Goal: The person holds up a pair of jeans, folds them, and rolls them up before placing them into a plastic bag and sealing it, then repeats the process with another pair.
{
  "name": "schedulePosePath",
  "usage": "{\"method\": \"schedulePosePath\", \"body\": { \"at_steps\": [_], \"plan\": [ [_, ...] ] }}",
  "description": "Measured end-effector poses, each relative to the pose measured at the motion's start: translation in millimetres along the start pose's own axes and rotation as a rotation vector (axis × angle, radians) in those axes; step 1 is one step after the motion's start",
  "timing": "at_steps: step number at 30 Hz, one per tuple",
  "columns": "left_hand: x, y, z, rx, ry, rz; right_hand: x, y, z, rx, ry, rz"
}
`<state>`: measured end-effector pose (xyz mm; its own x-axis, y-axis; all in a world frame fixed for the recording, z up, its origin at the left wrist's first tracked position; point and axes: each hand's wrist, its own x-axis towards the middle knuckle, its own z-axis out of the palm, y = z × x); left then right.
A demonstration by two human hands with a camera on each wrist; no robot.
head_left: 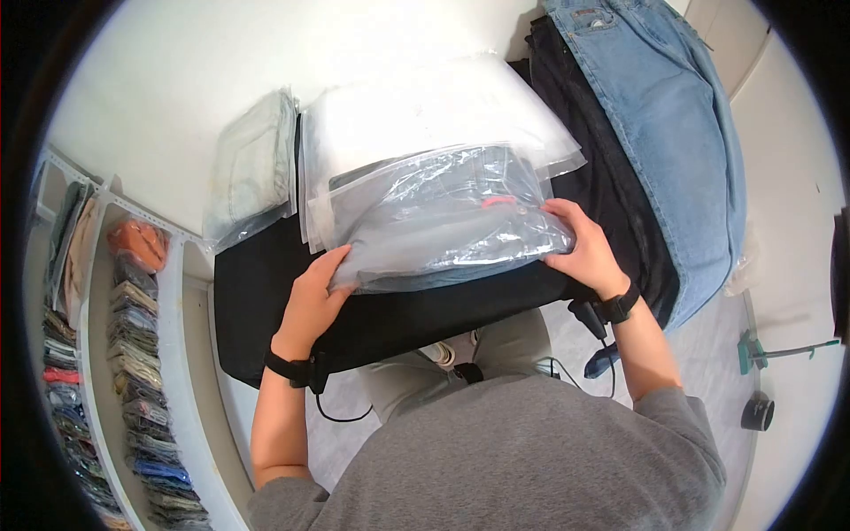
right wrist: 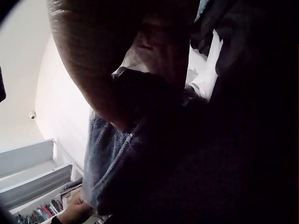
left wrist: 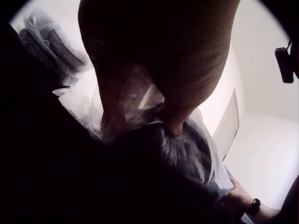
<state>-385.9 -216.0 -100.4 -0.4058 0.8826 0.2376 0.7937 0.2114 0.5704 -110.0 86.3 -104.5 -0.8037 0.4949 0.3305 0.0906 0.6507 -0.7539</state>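
Observation:
A clear plastic bag (head_left: 425, 234) with folded grey-blue jeans (head_left: 443, 280) in it lies between both hands, with a small pink-red mark showing near its middle. My left hand (head_left: 314, 296) grips the bag's near left corner, thumb toward me. At the right end, my right hand (head_left: 586, 248) holds the other side, thumb at the near edge and fingers over the top. Dark denim (right wrist: 107, 144) shows beneath the thumb in the right wrist view. In the left wrist view, the crinkled plastic (left wrist: 187, 154) bunches at the fingertips.
Behind the bag is a stack of clear plastic bags (head_left: 416, 111). Bagged pale jeans (head_left: 257, 164) lie at left on the black-covered table (head_left: 257, 310). Light blue jeans (head_left: 664, 133) and black trousers (head_left: 611, 186) drape at right. Shelves (head_left: 190, 354) of folded clothes stand left.

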Motion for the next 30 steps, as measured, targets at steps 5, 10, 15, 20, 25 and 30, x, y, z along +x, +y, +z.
{"method": "schedulePosePath", "body": {
  "at_steps": [5, 10, 15, 20, 25, 30],
  "plan": [
    [3, -5, -8, -0.168, -0.016, -0.050, 17, -4, -11, -0.097, -0.050, -0.020],
    [-13, -6, -6, -0.086, -0.021, 0.010, 19, 4, -9, -0.022, -0.053, 0.001],
    [-8, -19, -7, 0.160, -0.010, 0.035, 21, 4, -11, 0.054, -0.104, 0.118],
    [22, -16, -10, 0.218, 0.027, 0.222, 25, 1, -16, 0.142, -0.112, 0.174],
    [52, -30, -8, 0.007, 0.167, 0.247, 38, 7, -37, 0.394, -0.113, 0.167],
    [93, -36, -14, -0.334, 0.277, 0.000, 71, 38, -43, 0.308, -0.206, 0.056]
  ]
}}
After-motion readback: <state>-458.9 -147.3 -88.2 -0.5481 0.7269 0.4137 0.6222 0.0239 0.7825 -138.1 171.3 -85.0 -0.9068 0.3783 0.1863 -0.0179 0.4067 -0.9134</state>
